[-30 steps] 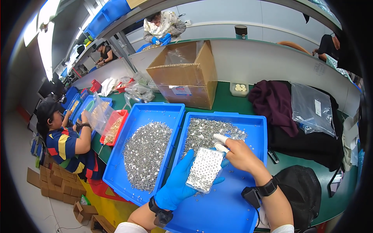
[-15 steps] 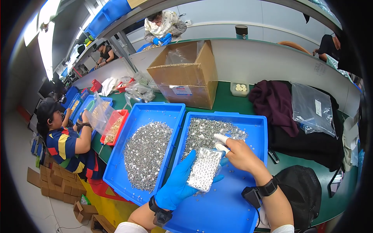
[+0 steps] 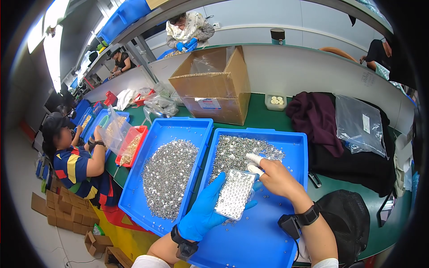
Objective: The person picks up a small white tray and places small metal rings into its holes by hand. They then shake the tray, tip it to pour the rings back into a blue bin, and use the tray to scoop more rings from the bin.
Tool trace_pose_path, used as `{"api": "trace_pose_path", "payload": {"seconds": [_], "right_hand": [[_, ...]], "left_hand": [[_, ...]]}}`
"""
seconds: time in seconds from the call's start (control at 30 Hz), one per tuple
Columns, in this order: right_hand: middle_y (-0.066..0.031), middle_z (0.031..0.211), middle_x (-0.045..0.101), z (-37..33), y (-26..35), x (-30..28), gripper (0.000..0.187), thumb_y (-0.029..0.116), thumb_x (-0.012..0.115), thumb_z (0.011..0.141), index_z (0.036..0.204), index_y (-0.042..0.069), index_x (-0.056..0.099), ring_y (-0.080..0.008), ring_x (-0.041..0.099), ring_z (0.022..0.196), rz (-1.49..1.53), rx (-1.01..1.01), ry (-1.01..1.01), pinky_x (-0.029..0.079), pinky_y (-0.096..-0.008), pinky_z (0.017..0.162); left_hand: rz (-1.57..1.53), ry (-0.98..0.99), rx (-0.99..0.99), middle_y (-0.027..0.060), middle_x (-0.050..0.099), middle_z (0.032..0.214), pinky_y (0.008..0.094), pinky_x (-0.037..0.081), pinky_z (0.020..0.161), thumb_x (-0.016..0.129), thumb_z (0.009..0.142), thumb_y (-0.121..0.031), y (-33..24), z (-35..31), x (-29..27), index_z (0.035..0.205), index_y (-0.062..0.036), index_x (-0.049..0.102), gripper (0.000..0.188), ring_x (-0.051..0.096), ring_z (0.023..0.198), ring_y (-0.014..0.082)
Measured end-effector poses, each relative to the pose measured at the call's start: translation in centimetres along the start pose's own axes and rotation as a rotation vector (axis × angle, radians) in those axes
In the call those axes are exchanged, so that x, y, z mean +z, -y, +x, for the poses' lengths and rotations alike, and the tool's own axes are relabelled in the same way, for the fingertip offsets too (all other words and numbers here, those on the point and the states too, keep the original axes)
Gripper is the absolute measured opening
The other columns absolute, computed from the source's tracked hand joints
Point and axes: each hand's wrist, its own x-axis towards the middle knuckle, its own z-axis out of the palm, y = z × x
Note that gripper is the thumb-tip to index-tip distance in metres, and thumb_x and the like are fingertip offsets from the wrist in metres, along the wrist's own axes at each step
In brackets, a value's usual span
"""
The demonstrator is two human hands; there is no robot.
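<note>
My left hand [image 3: 205, 213], in a blue glove, grips a shallow clear plastic box [image 3: 235, 195] filled with rows of small shiny metal rings or nuts. The box is tilted over the right blue tray [image 3: 263, 239]. My right hand [image 3: 273, 175] is bare apart from white finger covers on thumb and forefinger. Those two tips are slightly apart at the box's upper right corner, and nothing shows between them. Behind the box, a pile of loose small metal parts [image 3: 237, 149] covers the far part of the tray, with a few scattered nearer.
Left of it, another blue tray [image 3: 205, 129] bears a bigger heap of metal parts [image 3: 172, 178]. A cardboard box [image 3: 223, 89] stands behind, beside a small clear container [image 3: 275, 102]. Dark clothing [image 3: 313, 116], a plastic bag [image 3: 362, 127] and a black bag [image 3: 342, 221] lie right. A co-worker [image 3: 73, 156] sits left.
My hands and the clear box have hardly moved. The co-worker on the left has turned their head slightly.
</note>
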Motion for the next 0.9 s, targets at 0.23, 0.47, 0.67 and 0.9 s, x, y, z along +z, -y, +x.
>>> {"api": "trace_pose_path", "payload": {"seconds": [0.23, 0.47, 0.67, 0.9], "right_hand": [[-0.0084, 0.074, 0.064, 0.3, 0.1, -0.2, 0.021, 0.012, 0.054, 0.087, 0.101, 0.000, 0.061, -0.0149, 0.061, 0.068, 0.642, -0.065, -0.232, 0.048, -0.0273, 0.063], [-0.0017, 0.076, 0.062, -0.3, 1.0, -0.7, 0.016, 0.007, 0.056, 0.085, 0.098, 0.002, 0.063, -0.0058, 0.055, 0.067, 0.648, -0.040, -0.060, 0.045, -0.0207, 0.060], [0.0004, 0.075, 0.060, -0.3, 1.8, -0.9, 0.018, 0.006, 0.056, 0.084, 0.100, 0.002, 0.063, -0.0042, 0.052, 0.065, 0.676, -0.015, 0.033, 0.044, -0.0199, 0.058], [0.0036, 0.079, 0.058, -0.4, 1.3, -1.4, 0.032, 0.003, 0.054, 0.083, 0.115, 0.007, 0.057, -0.0028, 0.049, 0.068, 0.807, 0.016, 0.113, 0.043, -0.0193, 0.061]], "left_hand": [[0.170, 0.037, 0.105, 0.0203, 0.039, 0.131, 0.0537, 0.033, 0.099, 0.031, 0.096, -0.035, -0.4, 0.0, 1.0, 0.133, -0.0052, 0.032, 0.048, 0.043, 0.119, 0.0357], [0.135, 0.056, 0.119, 0.0212, 0.039, 0.131, 0.0540, 0.034, 0.098, 0.029, 0.097, -0.034, -0.5, 0.5, 0.4, 0.134, -0.0051, 0.029, 0.047, 0.042, 0.119, 0.0368], [0.144, 0.031, 0.084, 0.0205, 0.041, 0.130, 0.0541, 0.035, 0.098, 0.030, 0.096, -0.035, -0.4, 0.4, 0.3, 0.133, -0.0053, 0.030, 0.048, 0.044, 0.117, 0.0367], [0.105, 0.056, 0.039, 0.0196, 0.042, 0.129, 0.0544, 0.034, 0.098, 0.028, 0.096, -0.038, -0.4, 0.3, 0.5, 0.133, -0.0051, 0.031, 0.050, 0.044, 0.117, 0.0363]]}}
